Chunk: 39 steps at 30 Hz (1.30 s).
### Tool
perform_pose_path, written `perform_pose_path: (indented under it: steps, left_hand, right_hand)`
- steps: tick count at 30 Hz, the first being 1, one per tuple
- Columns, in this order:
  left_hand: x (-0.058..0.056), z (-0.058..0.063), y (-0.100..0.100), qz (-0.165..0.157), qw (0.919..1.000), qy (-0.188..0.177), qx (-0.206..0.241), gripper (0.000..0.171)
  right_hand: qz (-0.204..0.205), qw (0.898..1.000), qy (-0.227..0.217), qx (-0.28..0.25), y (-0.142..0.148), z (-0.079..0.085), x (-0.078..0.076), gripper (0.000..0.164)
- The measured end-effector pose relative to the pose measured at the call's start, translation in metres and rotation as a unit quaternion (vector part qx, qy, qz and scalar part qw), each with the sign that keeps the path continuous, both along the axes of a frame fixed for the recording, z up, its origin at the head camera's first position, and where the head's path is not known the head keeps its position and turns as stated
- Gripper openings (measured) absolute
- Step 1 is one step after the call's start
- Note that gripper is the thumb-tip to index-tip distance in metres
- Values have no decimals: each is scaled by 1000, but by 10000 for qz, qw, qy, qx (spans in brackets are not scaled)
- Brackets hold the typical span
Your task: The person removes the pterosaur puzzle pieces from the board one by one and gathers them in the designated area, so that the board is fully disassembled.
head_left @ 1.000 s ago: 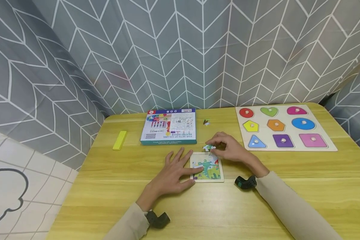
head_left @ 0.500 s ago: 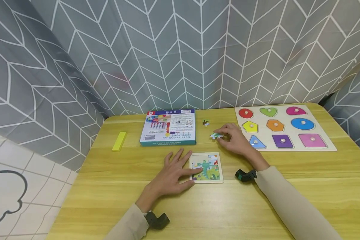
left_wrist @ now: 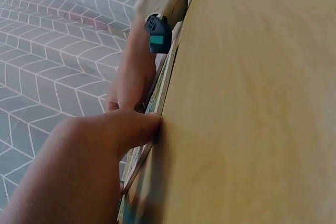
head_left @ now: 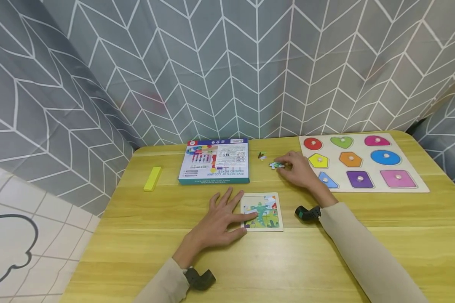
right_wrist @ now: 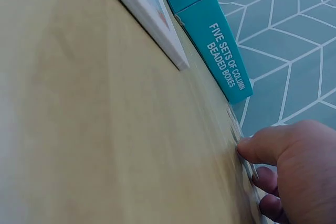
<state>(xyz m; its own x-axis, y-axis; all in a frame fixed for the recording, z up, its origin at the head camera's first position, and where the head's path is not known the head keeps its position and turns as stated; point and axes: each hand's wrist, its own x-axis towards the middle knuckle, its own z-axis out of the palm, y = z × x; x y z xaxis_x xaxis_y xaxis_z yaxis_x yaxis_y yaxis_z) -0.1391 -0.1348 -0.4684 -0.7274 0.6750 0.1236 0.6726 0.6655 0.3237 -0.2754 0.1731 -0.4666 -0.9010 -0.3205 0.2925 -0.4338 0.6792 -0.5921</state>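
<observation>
A small square jigsaw puzzle in a pale wooden frame [head_left: 274,230] lies at the middle of the table, showing a green dinosaur; bare wood shows at its upper left. My left hand [head_left: 221,221] lies with fingers spread, its index finger resting over the picture and its thumb at the frame's lower left edge. Beyond the frame, my right hand [head_left: 297,170] pinches a green-and-white puzzle piece [head_left: 275,166] at the table surface. Another small puzzle piece [head_left: 262,156], dark and green, lies just behind it. In the right wrist view, my thumb and curled fingers [right_wrist: 265,179] largely hide the piece.
A teal-edged box [head_left: 214,162] labelled for beaded boxes stands left of the loose pieces. At the far left lies a yellow block [head_left: 152,179]. A knobbed shape board [head_left: 339,166] lies at the right, close to my right hand. A grey patterned curtain [head_left: 235,67] hangs behind.
My right hand has carried the green-and-white piece from the frame's top edge away to the back right, near the other loose piece. My left hand has stayed in place.
</observation>
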Motion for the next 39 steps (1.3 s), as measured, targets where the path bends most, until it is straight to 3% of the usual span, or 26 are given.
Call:
perform_pose_path:
  steps: [15,23,39]
  left_hand:
    - [0,0,0,61,9999,-98,-30,45]
    - [-1,-1,1,82,9998,-133,-84,45]
    - [-1,-2,0,134,9997,-156,-129,45]
  right_hand:
    - [-58,9998,-152,97,1,-1,-26,32]
    - [-105,9995,-292,24,2,1,-31,32]
    - [-199,9997,-102,-102,5,0,-38,31]
